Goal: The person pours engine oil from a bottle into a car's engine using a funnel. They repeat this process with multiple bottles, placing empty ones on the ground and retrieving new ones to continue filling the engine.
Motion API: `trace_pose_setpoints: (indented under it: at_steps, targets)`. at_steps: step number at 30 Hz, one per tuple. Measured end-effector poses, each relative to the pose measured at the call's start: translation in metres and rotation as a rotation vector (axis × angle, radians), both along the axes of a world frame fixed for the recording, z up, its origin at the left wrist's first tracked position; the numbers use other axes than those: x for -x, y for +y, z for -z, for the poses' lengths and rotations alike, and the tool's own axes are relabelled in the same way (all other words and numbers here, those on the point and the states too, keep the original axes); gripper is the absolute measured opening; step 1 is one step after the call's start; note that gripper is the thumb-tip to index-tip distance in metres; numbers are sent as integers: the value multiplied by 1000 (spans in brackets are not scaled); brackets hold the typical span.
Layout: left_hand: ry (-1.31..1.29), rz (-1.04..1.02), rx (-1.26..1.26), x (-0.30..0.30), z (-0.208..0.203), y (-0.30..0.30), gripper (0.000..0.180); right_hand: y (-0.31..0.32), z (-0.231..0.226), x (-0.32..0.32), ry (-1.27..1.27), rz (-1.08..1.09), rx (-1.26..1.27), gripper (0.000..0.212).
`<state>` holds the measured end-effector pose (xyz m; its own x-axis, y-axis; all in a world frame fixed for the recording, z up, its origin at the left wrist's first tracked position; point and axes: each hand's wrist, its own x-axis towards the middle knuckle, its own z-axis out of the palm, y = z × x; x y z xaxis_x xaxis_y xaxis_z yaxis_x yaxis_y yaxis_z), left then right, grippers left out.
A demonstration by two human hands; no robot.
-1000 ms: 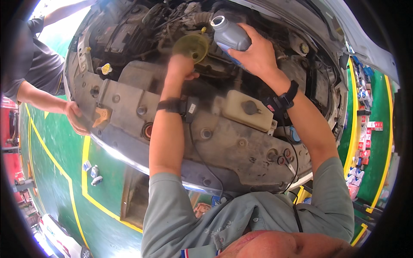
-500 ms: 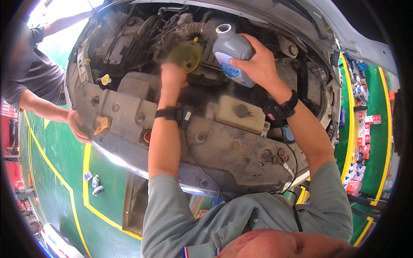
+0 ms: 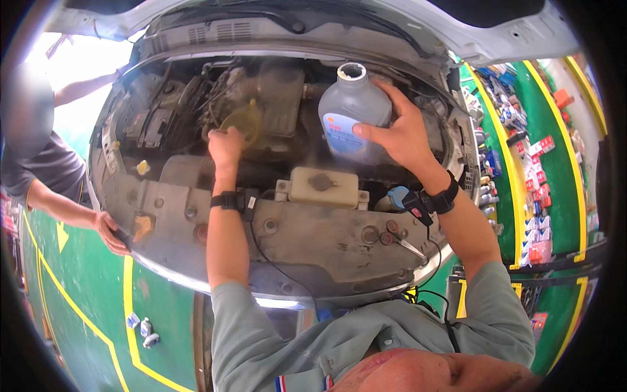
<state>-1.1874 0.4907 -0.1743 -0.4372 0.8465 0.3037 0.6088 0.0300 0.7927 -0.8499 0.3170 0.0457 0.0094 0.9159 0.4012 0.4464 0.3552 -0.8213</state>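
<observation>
My left hand (image 3: 225, 149) is closed around a translucent yellow funnel (image 3: 247, 125) over the open engine bay. The funnel is tipped, its narrow spout pointing up and away from me; my fingers partly hide its rim. In my right hand (image 3: 406, 134) is a grey motor oil bottle (image 3: 353, 110) with a blue label, gripped around its right side with the thumb across the front. It stands nearly upright in the air, mouth uncovered. Below the bottle lies a cream reservoir (image 3: 324, 188) with a dark cap.
Red-handled scissors (image 3: 400, 236) lie on the dusty front cover (image 3: 307, 228). A blue cap (image 3: 396, 197) sits beside the reservoir. At the left, a co-worker's hand (image 3: 111, 232) rests on the car's front edge. The raised hood (image 3: 516, 40) overhangs at the upper right.
The view has shifted, showing more of the windshield base. The funnel has turned, its spout now pointing up. My right hand has brought the bottle slightly right over the engine bay.
</observation>
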Motion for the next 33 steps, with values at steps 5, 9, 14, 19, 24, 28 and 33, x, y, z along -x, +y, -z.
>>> trace_pose_setpoints:
  at_steps: [5,9,14,19,24,28,33]
  targets:
    - [-674,244,53,-22,-52,-23,21,-56,-22,-26,100,27,-20,82]
    - [-697,338,-16,-27,-71,-27,11,-108,-37,-44,297,34,40,88]
    - [-859,608,10,-51,-92,-42,11,-174,-54,-73,483,38,123,88]
    - [-866,910,49,-96,-171,-111,14,-213,-54,-100,496,44,188,86]
    - [-656,1139,37,-153,-254,-207,36,-231,-42,-107,481,7,207,83]
    - [-704,1189,-41,-172,-287,-271,40,-241,-40,-111,533,-86,248,83]
    - [-225,1040,-41,-192,-301,-320,43,-246,-34,-129,548,-237,268,80]
